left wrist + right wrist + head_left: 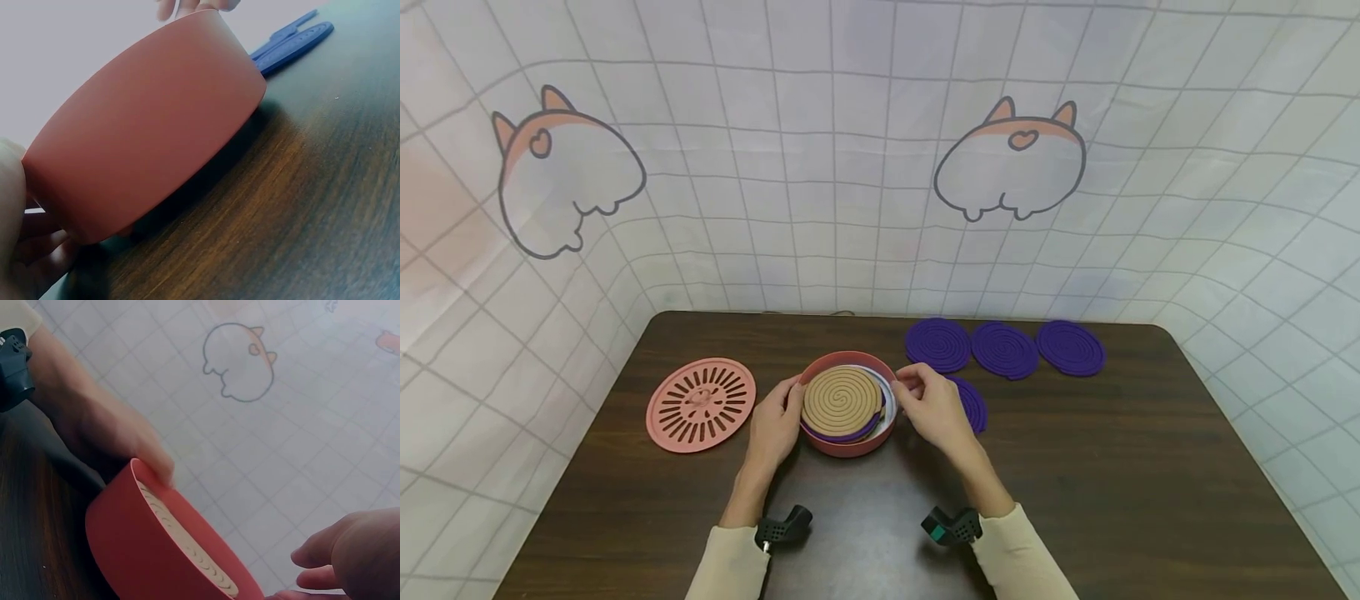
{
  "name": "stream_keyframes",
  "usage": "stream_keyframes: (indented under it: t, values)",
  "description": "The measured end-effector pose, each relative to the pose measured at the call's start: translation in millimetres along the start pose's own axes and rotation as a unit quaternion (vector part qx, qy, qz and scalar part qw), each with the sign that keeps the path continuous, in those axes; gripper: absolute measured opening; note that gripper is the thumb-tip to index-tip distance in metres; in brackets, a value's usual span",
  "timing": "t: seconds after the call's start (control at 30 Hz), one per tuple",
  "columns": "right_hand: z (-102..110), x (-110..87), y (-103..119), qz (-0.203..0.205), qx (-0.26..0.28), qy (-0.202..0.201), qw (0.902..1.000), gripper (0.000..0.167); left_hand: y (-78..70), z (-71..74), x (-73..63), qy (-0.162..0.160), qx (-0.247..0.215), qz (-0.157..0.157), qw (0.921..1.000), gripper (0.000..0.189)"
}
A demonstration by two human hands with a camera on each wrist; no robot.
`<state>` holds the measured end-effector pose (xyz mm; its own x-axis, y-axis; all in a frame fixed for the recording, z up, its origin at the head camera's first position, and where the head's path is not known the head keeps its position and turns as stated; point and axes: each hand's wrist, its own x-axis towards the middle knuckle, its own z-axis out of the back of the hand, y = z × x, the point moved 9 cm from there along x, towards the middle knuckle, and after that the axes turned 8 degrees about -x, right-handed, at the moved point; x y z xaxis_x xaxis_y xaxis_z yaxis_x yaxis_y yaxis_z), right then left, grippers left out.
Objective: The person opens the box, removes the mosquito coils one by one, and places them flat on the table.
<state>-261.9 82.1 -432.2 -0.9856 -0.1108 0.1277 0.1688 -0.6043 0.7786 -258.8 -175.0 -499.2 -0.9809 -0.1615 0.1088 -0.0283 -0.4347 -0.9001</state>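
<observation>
Left hand grips tub, right hand at its edge, can't tell if pinching; hold level so tan coil doesn't slide.

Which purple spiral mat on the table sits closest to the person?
The front purple mat, partly hidden behind the right hand; the other three purple mats lie farther back in a row.

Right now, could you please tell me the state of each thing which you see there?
Red container: uncovered, held.
Pink slotted lid: off, lying on the table.
Tan coil: wound, on top inside the container.
Purple coil under it: mostly covered.
Four other purple coils: wound, on the table, one partly hidden.
Left hand: grips the container.
Right hand: at the container's rim.
</observation>
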Motion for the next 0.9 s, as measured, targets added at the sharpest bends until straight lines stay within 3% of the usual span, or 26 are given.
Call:
stream_keyframes:
  t: [0.5,0.9]
  values:
    - [-16.3,4.6,13.0,0.023,-0.059,0.021,0.9978,0.03,1.1,1.0,-0.3,-0.009,0.0,0.003,1.0,0.04]
    - [-26.8,8.1,21.8,0.035,-0.133,0.036,0.9898,0.032,2.2,0.8,-0.8,0.002,-0.005,0.011,0.9999,0.04]
